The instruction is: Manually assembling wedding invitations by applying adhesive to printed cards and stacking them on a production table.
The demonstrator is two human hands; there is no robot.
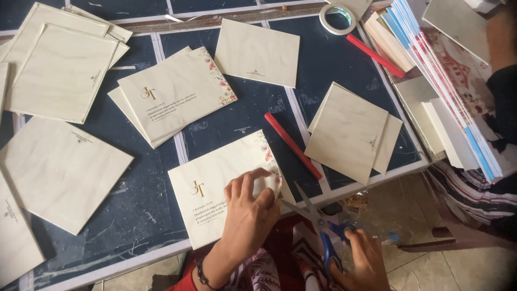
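Observation:
My left hand (249,211) presses on a cream card (215,178) with gold letters and a floral corner, fingers at its right edge near the board's front. My right hand (362,257) grips blue-handled scissors (318,223), their blades pointing up-left toward the card's lower right corner. A red stick (293,145) lies diagonally just beyond the card.
Several cream cards and envelopes lie over the dark blue board (253,108): a stack (175,91) at centre, folded ones (353,132) to the right. A tape roll (337,19) and second red stick (374,55) sit at the back. Another person's patterned clothing (474,188) is at right.

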